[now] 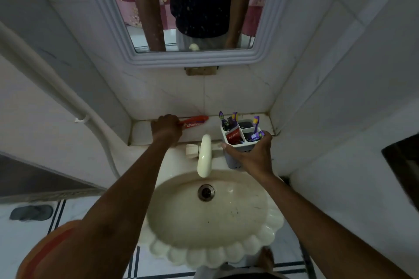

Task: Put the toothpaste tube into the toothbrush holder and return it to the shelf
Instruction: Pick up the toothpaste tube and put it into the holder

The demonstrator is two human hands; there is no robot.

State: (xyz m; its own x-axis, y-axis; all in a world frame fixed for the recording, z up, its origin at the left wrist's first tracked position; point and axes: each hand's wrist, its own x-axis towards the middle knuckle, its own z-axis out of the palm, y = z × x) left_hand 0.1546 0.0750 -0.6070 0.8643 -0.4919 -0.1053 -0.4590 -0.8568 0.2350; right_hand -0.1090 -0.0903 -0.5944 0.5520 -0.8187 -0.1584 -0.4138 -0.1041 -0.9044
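A red toothpaste tube (196, 121) lies flat on the white shelf (140, 131) against the back wall. My left hand (165, 128) is closed over its left end. My right hand (249, 154) grips the white toothbrush holder (240, 142) from its near side and holds it just in front of the shelf's right part, beside the tap. The holder has separate compartments with several purple toothbrushes (255, 123) and a red Colgate tube (233, 136) standing in them.
A cream tap (204, 154) juts over the scalloped cream sink (217, 253) between my arms. A framed mirror (188, 56) hangs above the shelf. Tiled walls close in on both sides. A white pipe (68, 102) runs down the left wall.
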